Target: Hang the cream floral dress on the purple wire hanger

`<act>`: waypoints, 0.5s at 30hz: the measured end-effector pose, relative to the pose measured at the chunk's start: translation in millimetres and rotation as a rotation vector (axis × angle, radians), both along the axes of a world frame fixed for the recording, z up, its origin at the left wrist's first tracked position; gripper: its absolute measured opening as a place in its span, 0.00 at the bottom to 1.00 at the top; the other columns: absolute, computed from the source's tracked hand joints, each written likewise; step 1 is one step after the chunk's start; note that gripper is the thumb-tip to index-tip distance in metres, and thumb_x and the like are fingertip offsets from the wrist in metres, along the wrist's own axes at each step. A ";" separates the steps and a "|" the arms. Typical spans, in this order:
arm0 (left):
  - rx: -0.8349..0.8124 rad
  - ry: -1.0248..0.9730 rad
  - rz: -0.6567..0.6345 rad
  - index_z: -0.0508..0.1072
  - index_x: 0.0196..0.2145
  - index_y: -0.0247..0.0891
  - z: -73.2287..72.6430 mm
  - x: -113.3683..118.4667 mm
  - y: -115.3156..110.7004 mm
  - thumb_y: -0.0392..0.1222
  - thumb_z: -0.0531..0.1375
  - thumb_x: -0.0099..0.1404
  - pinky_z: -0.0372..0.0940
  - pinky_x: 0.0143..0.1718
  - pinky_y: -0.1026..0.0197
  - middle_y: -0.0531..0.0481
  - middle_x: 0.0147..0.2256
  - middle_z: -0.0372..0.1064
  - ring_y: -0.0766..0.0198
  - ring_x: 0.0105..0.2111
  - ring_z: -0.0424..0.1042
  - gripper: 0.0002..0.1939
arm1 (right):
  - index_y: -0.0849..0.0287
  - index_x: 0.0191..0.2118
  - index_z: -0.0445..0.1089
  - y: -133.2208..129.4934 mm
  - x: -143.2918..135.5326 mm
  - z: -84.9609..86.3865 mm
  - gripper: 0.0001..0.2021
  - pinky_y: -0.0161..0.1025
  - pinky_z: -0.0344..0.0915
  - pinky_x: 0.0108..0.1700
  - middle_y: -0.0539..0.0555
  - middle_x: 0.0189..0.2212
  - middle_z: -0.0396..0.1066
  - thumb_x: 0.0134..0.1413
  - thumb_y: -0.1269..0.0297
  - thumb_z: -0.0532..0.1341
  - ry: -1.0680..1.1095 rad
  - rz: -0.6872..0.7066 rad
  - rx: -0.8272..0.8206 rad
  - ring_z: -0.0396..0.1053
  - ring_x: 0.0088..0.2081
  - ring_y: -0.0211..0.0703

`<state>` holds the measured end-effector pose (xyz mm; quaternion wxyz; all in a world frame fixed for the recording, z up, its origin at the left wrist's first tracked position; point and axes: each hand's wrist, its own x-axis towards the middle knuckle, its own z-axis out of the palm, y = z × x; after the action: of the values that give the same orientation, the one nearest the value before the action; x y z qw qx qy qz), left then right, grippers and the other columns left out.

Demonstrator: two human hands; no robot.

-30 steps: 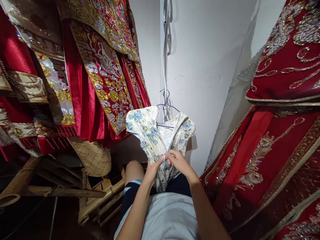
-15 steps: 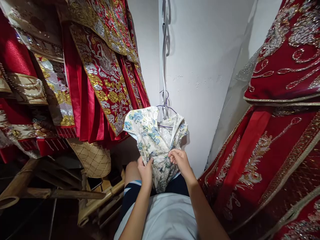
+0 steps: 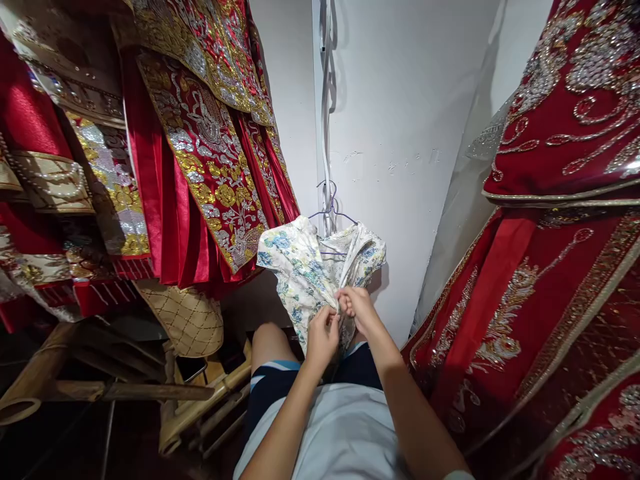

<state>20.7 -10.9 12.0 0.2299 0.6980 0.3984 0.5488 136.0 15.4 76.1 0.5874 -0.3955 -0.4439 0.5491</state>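
Note:
A white short-sleeved garment with blue and yellow flowers (image 3: 295, 267) hangs in front of me on a thin purple wire hanger (image 3: 345, 215). Its neckline gapes and the front edges run down to my fingers. My left hand (image 3: 324, 333) pinches the cloth at the front opening, thumb and fingers together. Right beside it, slightly higher, my right hand (image 3: 356, 308) is closed on the garment's front edge. Whatever small fastening may lie between the fingertips is hidden. The lower part of the garment drops behind my hands toward my lap.
Red robes with gold and silver embroidery (image 3: 200, 133) hang at the left. Another beaded red robe (image 3: 530, 300) fills the right side. A white metal strip (image 3: 325, 120) runs up the pale wall (image 3: 400, 100). A bamboo frame (image 3: 135, 390) stands at lower left.
My left hand has moved right and up from the garment's left side to the front opening, beside my right hand. The garment's shoulders have shifted slightly right.

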 end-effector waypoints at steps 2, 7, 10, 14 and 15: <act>-0.011 0.078 0.009 0.66 0.30 0.40 -3.7 -1.0 0.2 0.38 0.53 0.66 0.57 0.34 0.62 0.49 0.30 0.66 0.60 0.31 0.66 0.06 | 0.61 0.22 0.67 19.0 2.0 26.3 0.06 0.29 0.41 0.15 0.43 0.11 0.57 0.46 0.66 0.59 0.108 -0.027 -0.006 0.46 0.12 0.27; 0.007 0.301 -0.018 0.59 0.28 0.40 -6.0 -2.5 2.0 0.36 0.49 0.67 0.53 0.32 0.61 0.50 0.28 0.61 0.60 0.29 0.61 0.08 | 0.61 0.24 0.65 62.8 6.2 103.3 0.05 0.27 0.40 0.13 0.43 0.13 0.57 0.50 0.73 0.58 0.168 -0.051 0.051 0.47 0.12 0.26; 0.008 0.432 -0.042 0.60 0.29 0.40 -7.6 -8.4 7.2 0.33 0.49 0.65 0.51 0.32 0.61 0.50 0.28 0.62 0.60 0.29 0.61 0.07 | 0.62 0.25 0.65 74.4 5.4 125.7 0.06 0.27 0.39 0.13 0.43 0.12 0.56 0.52 0.72 0.57 0.188 -0.068 0.095 0.46 0.12 0.25; -0.031 0.475 -0.097 0.66 0.30 0.40 4.1 -24.0 23.3 0.34 0.53 0.63 0.53 0.31 0.62 0.50 0.27 0.64 0.60 0.28 0.63 0.05 | 0.63 0.25 0.67 71.0 2.0 124.1 0.07 0.27 0.40 0.14 0.44 0.13 0.58 0.52 0.69 0.58 0.160 -0.057 0.186 0.48 0.12 0.25; -0.017 0.433 -0.108 0.68 0.31 0.40 14.8 -27.6 28.6 0.35 0.54 0.63 0.54 0.32 0.62 0.50 0.28 0.66 0.60 0.29 0.65 0.05 | 0.63 0.25 0.67 67.9 1.2 121.8 0.07 0.27 0.41 0.14 0.44 0.12 0.58 0.52 0.68 0.58 0.140 -0.054 0.203 0.49 0.12 0.26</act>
<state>-6.9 17.6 26.8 0.1738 0.8179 0.4053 0.3695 137.2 83.2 197.9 0.6686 -0.3065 -0.4443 0.5116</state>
